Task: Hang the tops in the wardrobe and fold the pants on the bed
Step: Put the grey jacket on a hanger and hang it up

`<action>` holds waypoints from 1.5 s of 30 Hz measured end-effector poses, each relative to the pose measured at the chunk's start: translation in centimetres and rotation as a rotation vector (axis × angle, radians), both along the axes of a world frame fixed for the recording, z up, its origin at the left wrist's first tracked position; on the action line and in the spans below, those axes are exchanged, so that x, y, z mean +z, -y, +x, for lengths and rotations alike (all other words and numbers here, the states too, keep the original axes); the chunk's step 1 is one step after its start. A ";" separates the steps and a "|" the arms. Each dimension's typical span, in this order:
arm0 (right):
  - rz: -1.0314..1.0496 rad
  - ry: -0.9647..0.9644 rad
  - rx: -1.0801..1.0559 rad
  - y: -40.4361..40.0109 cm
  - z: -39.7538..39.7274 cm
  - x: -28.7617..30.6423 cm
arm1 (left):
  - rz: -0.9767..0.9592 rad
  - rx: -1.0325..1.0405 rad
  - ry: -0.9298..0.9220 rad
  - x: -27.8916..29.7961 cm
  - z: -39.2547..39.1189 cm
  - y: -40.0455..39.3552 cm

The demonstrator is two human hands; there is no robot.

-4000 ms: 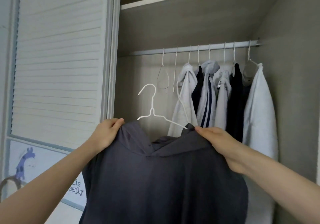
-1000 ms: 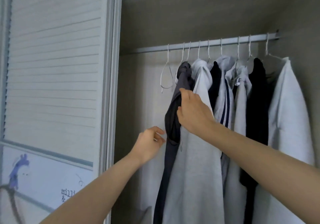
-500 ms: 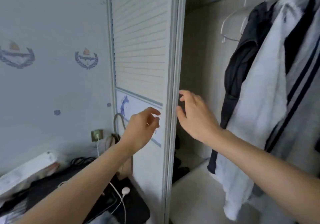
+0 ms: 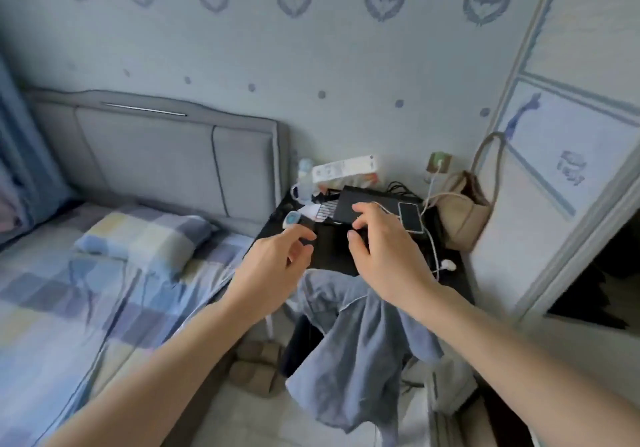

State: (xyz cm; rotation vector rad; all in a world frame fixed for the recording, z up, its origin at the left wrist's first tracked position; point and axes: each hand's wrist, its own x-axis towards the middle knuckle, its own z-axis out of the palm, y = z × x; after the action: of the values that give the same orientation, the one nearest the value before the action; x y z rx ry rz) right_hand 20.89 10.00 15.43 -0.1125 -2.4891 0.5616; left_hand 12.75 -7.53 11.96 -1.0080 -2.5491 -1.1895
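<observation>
Presently both hands are raised in mid-air in front of the camera, above the gap between the bed and a dark bedside table. The left hand [image 4: 277, 266] has its fingers loosely curled, thumb near the forefinger, and nothing visible between them; it holds no object. The right hand [image 4: 384, 249] has its fingers relaxed and slightly spread, likewise gripping nothing. Neither hand touches any garment. A blue-grey garment [image 4: 360, 353] lies draped over the front edge of the bedside table [image 4: 332, 256], hanging down towards the floor directly below the two hands; whether it is a top or pants cannot be told. The bed [image 4: 62, 308] stands to the left, covered in a checked sheet of blue, yellow and grey, with a matching pillow [image 4: 145, 239] near the grey padded headboard [image 4: 166, 156]. On the bedside table lie a black flat box [image 4: 367, 204], a phone [image 4: 410, 216] with a white cable, and a white carton [image 4: 343, 169] at the back. A beige bag [image 4: 460, 211] stands at the table's right end against the wardrobe door [image 4: 561, 176], which bears a blue giraffe drawing. Brown slippers [image 4: 256, 363] sit on the floor between bed and table. The image is slightly blurred.
</observation>
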 end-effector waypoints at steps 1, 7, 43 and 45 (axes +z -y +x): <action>-0.012 0.019 0.076 2.8 -0.7 -0.9 | 0.008 0.091 0.022 -1.0 0.8 3.5; -0.061 0.133 0.448 17.7 -2.8 -5.6 | 0.062 0.507 0.226 -6.9 6.3 19.0; 0.349 1.015 1.319 94.7 -3.0 -34.0 | 0.167 1.625 1.184 -36.1 27.6 84.1; 0.387 1.032 1.365 98.4 -3.3 -36.5 | 0.166 1.659 1.202 -38.3 27.8 86.9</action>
State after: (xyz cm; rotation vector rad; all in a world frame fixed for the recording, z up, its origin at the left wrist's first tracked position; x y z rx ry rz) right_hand 17.55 -88.40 -21.06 2.0081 -3.2620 0.5408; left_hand 40.53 -94.41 -26.33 2.0592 -2.2754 -1.2637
